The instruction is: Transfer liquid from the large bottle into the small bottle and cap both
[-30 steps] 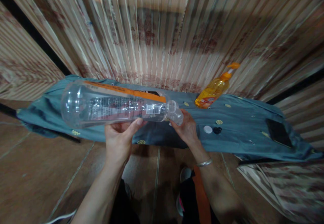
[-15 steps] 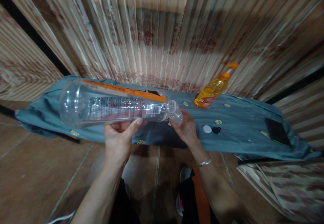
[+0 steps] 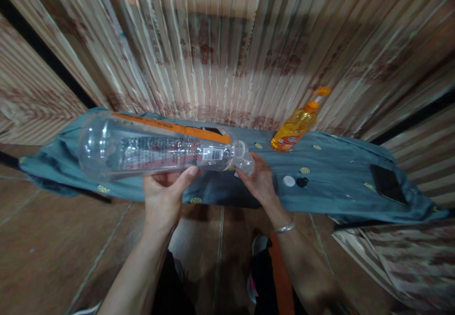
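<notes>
A big clear plastic bottle (image 3: 159,151) with an orange-edged label lies nearly level in the air, its neck pointing right. My left hand (image 3: 165,196) is closed around its underside, thumb on the near side. Up against its mouth is a small clear bottle (image 3: 246,164), tilted downward to the right. My right hand (image 3: 261,180) is closed on this small bottle and hides its lower part. I cannot tell whether any liquid passes between the two mouths. A white cap (image 3: 289,181) and a small black part (image 3: 302,182) lie just right of my right hand.
A pump bottle of yellow liquid (image 3: 294,127) with an orange top stands on the blue-green cloth (image 3: 334,172) covering a narrow table. A dark flat phone-like object (image 3: 388,183) lies at the right end. A striped curtain (image 3: 220,59) hangs behind, with black poles at both sides.
The whole view has shifted slightly, and the big bottle's base appears a little farther left. Both hands keep the same hold, and the bottle mouths stay together.
</notes>
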Action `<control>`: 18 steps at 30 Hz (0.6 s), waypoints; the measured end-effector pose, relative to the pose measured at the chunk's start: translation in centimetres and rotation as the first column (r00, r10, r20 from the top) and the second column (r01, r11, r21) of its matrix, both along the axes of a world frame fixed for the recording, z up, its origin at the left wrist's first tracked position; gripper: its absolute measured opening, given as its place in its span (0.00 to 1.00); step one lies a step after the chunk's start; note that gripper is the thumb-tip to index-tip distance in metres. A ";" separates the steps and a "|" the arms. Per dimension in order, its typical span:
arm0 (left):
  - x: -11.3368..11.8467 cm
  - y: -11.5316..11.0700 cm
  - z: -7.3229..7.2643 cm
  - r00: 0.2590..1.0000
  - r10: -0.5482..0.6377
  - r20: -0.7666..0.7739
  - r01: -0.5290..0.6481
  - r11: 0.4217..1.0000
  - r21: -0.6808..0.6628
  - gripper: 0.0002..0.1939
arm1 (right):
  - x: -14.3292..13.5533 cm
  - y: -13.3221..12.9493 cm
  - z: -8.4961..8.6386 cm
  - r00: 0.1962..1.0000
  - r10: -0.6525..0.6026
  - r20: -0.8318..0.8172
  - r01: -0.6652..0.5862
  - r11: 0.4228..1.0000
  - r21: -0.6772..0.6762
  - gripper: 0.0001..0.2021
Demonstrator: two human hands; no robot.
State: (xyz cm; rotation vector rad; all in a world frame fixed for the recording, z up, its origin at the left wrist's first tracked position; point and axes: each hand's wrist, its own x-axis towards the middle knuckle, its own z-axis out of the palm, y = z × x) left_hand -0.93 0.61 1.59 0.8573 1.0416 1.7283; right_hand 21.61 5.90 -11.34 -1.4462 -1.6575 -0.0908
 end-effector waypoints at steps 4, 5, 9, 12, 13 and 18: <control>-0.1 0.0 0.0 1.000 0.001 -0.030 -0.002 1.000 -0.005 0.27 | 0.2 0.0 0.1 1.000 0.018 0.000 -0.018 1.000 -0.012 0.25; -0.1 0.0 0.0 0.999 0.001 -0.040 -0.001 1.000 -0.004 0.28 | 0.2 -0.1 0.1 1.000 0.020 0.001 -0.020 1.000 -0.016 0.25; -0.1 0.1 -0.1 0.998 0.004 -0.066 -0.004 1.000 0.001 0.27 | 0.3 0.0 0.0 1.000 0.013 0.001 -0.013 1.000 -0.020 0.25; 0.0 0.0 0.0 0.998 0.005 -0.070 -0.005 1.000 0.004 0.27 | 0.2 0.0 0.0 1.000 0.004 0.000 -0.004 1.000 -0.020 0.25; 0.0 0.0 0.1 0.997 0.004 -0.073 -0.003 1.000 0.003 0.27 | 0.2 0.0 0.0 1.000 0.003 -0.002 -0.003 1.000 -0.023 0.25; 0.2 0.0 0.2 0.997 0.000 -0.081 0.001 1.000 0.005 0.25 | 0.3 -0.1 0.2 1.000 0.020 -0.009 -0.020 0.999 -0.028 0.25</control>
